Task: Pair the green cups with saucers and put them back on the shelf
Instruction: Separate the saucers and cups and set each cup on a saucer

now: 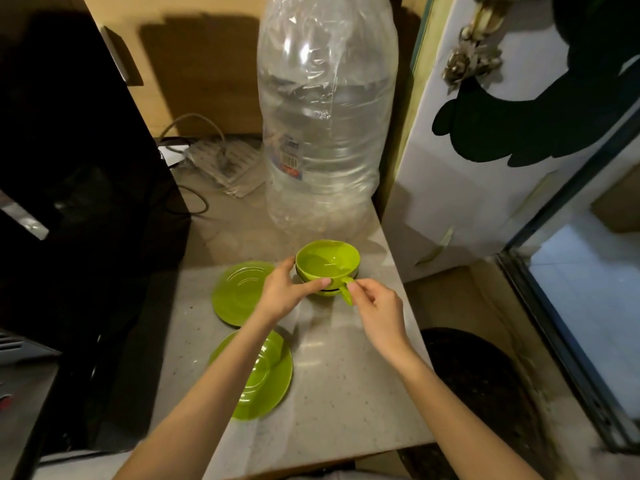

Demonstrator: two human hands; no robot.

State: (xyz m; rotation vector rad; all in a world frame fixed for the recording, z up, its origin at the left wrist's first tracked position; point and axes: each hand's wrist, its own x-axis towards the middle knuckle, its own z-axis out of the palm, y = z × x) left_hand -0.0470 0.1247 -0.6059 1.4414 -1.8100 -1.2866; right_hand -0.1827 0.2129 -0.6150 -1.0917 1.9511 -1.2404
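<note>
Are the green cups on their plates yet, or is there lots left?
Nothing is paired yet. The two flat green saucers lie bare on the grey counter. The left hand and right hand hold the stacked glossy green cups. Separating, pairing and shelving remain.

The cup [327, 263] is showing lime green, glossy inside; the two saucers, one at nine o'clock of it [239, 292] and one at seven o'clock [266, 379], are matching that green; the counter [346, 375] is looking pale grey, speckled; the big bottle [329, 116] at twelve o'clock is showing clear, with a blue, white and red label.
</note>
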